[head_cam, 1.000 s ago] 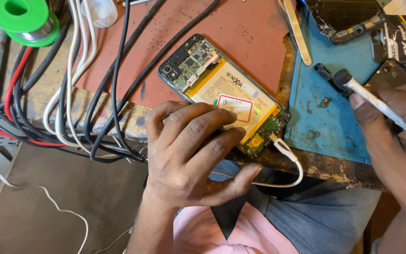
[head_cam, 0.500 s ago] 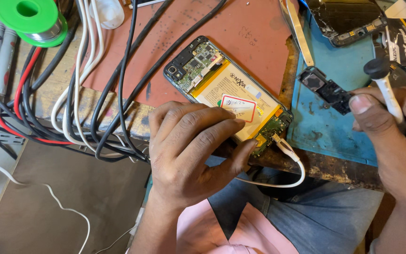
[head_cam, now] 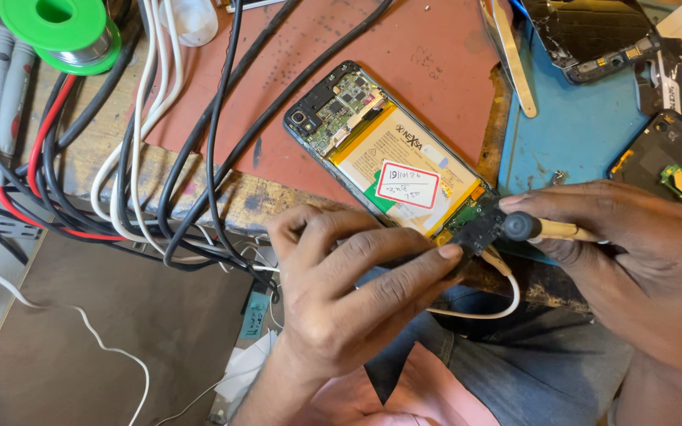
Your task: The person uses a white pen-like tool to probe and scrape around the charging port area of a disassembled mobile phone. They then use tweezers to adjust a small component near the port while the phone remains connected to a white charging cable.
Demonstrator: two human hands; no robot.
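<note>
The open phone (head_cam: 392,154) lies slanted on the red mat (head_cam: 404,47), its bottom end at the front edge of the bench. The left hand (head_cam: 341,292) presses its bent fingers on that end. The right hand (head_cam: 641,260) pinches a thin tool (head_cam: 542,229), tip touching the small black part (head_cam: 479,233) there. A white sticker with a red border (head_cam: 406,184) sits on the yellow battery. A green spool (head_cam: 61,31) stands at the back left corner.

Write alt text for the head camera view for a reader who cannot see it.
Two bare hands work on an opened phone lying on a cluttered bench: the left hand steadies its lower end while the right hand presses a black-tipped tool to the small board there. Tangled cables and a green spool lie to the left.
</note>
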